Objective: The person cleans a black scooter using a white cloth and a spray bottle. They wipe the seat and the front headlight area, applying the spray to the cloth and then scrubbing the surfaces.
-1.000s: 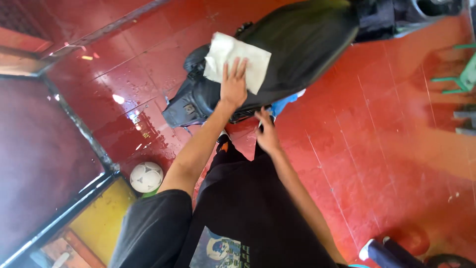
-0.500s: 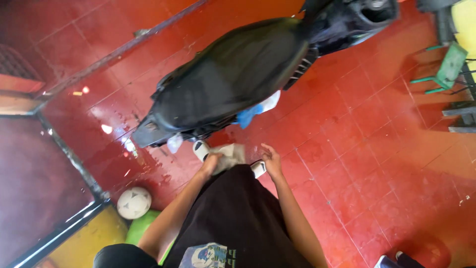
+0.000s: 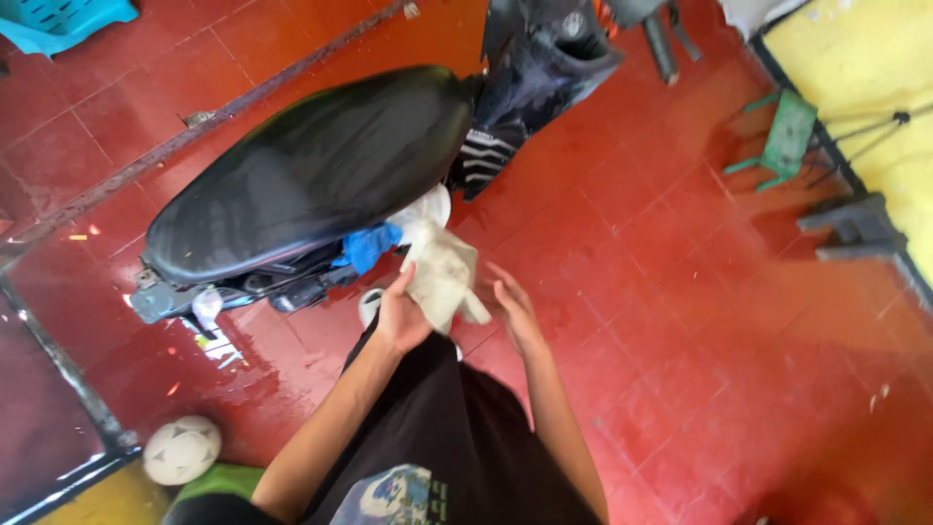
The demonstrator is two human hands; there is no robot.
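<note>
My left hand point(image 3: 402, 316) holds a crumpled off-white cloth point(image 3: 442, 274) in front of my body. Just to its right, my right hand point(image 3: 513, 309) has its fingers spread beside the cloth's hanging corner. Above both hands stands a scooter with a glossy black seat point(image 3: 321, 170) and dark front bodywork point(image 3: 544, 68). A blue part point(image 3: 367, 246) and a white part point(image 3: 428, 207) show under the seat's near edge. The scooter's grey tail point(image 3: 170, 297) points left.
The red tiled floor point(image 3: 680, 340) is wet, with puddles near the tail point(image 3: 219, 345). A white ball point(image 3: 182, 450) lies at the lower left by a dark rail point(image 3: 68, 374). A small green stool point(image 3: 785, 136) and yellow wall point(image 3: 865, 68) are at the right.
My left hand lifted the cloth off the seat and brought it down in front of me. My view swung right, so the scooter now lies upper left.
</note>
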